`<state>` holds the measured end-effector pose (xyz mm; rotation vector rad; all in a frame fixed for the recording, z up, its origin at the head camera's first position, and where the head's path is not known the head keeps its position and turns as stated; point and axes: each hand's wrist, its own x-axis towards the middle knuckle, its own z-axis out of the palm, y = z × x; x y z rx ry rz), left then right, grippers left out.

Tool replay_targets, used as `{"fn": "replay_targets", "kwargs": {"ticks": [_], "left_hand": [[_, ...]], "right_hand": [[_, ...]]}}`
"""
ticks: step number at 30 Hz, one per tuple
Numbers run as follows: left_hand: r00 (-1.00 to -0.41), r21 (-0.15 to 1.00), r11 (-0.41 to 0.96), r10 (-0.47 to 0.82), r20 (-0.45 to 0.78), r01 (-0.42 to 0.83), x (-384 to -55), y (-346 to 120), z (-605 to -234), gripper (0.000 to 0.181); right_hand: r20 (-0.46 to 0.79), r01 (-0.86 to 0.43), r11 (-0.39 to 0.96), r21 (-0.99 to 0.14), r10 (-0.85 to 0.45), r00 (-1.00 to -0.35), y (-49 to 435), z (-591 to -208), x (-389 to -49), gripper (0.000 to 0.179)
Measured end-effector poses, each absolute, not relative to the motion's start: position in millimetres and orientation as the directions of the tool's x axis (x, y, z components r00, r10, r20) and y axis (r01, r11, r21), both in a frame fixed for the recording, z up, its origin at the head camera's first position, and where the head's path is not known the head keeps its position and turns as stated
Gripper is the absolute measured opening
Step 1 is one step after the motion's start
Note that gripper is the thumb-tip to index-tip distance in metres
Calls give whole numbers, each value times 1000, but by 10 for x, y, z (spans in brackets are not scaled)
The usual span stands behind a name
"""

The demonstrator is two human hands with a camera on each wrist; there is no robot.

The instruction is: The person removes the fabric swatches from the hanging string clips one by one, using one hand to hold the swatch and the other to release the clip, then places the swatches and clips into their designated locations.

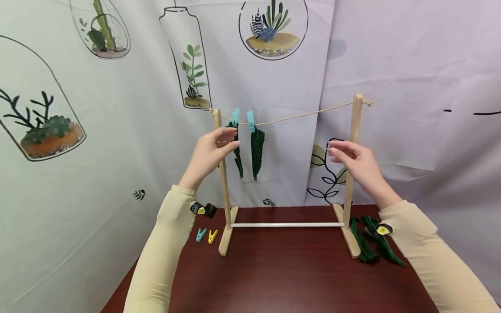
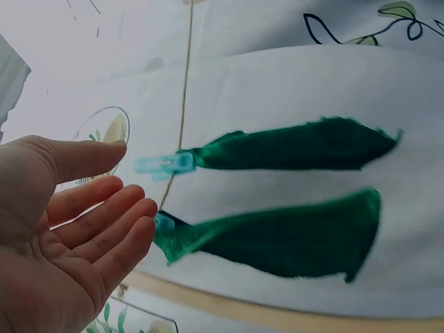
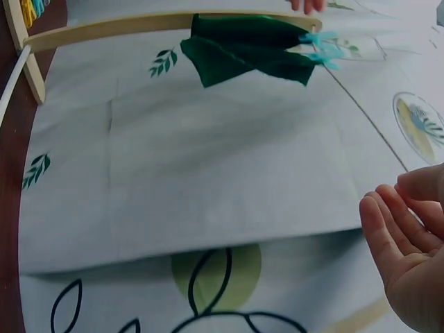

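Two dark green cloth strips hang from a string (image 1: pixel 301 115), the right cloth strip (image 1: pixel 256 152) by one light blue clothespin (image 1: pixel 251 121), the left cloth strip (image 2: pixel 284 236) by another blue clothespin (image 1: pixel 235 117). My left hand (image 1: pixel 213 150) is beside the left strip, thumb and fingers apart, holding nothing; in the left wrist view its fingertips overlap the nearer pin, and I cannot tell if they touch. Near the right post, my right hand (image 1: pixel 358 163) hovers with fingers loosely bent and nothing visible in it, as the right wrist view also shows (image 3: pixel 409 243).
The wooden stand has a left post (image 1: pixel 224 182), a right post (image 1: pixel 352 174) and a white crossbar (image 1: pixel 287 225). A blue clothespin (image 1: pixel 201 234) and a yellow clothespin (image 1: pixel 212 236) lie left on the table (image 1: pixel 289 278). More green cloth (image 1: pixel 364 243) lies by the right foot.
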<state>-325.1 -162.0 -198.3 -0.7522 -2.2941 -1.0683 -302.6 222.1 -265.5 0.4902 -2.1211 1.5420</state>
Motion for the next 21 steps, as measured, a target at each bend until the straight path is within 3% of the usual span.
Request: {"fn": "replay_targets", "kwargs": {"ticks": [6,14,21], "left_hand": [[-742,540,539,280,610,647,-3325,-1459,-1796,46],[-782,562,565,284,555,604,-3384,-1266,-1629,55],[-805,567,600,248,539,564,-3467,-1159,-1516,57]], "right_hand": [[536,-519,336,-786,-50,-843,2027,-2529,-3180,44],[538,-539,217,-814,-68,-840,1812,-2342,-3420,44],[472,-483,221,-847,-104,-875,1641,-2292,-3611,42]]}}
